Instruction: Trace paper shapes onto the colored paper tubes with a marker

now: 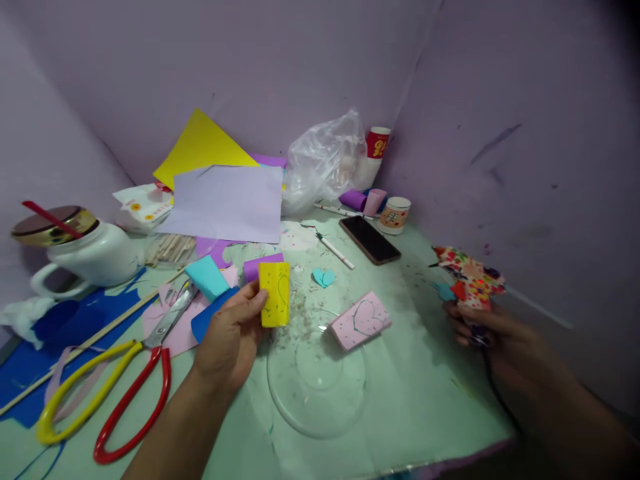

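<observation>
My left hand (233, 327) grips a small yellow paper cup (275, 295) with a heart and short marks drawn on it. On the right, my right hand (495, 333) is wrapped round a flower-patterned glue gun (477, 275), its cord hanging below. A pink paper cup (361, 321) with a drawn heart lies on its side at the edge of a clear plastic lid (320, 417). Blue paper hearts (323, 277) lie behind it. Light blue (207, 279), dark blue (205, 321) and purple (253, 267) rolled paper pieces are beside my left hand.
Scissors (157, 343) with yellow and red handles lie at left, near a white mug (95, 257). A pen (335, 250), a phone (370, 239) and a small paper cup (395, 215) are farther back. Paper sheets (233, 203) and a plastic bag (320, 160) stand by the wall.
</observation>
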`<act>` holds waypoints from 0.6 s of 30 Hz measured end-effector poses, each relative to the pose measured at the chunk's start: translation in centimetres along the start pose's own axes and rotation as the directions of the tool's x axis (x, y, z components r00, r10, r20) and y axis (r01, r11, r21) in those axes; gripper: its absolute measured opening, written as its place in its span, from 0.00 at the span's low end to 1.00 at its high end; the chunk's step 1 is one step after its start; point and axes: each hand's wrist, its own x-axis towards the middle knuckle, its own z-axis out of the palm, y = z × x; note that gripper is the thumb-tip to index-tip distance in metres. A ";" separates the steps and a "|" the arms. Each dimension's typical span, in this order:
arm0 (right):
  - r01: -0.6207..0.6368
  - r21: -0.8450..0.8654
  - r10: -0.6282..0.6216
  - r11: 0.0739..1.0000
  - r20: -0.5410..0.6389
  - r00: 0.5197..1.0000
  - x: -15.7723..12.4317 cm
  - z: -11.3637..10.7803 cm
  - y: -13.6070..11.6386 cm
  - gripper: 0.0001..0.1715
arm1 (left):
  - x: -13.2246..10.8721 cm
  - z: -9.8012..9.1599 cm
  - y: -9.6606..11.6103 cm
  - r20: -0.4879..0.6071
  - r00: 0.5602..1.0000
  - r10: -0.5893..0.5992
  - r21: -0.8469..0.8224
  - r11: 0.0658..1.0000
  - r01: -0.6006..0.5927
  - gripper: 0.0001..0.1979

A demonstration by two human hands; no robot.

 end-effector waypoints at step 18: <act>0.112 -0.184 -0.105 0.977 0.048 0.993 2.6 0.9 2.2 0.16 | -0.1 3.6 -3.9 0.076 0.948 0.311 0.996 0.016 -0.085 0.32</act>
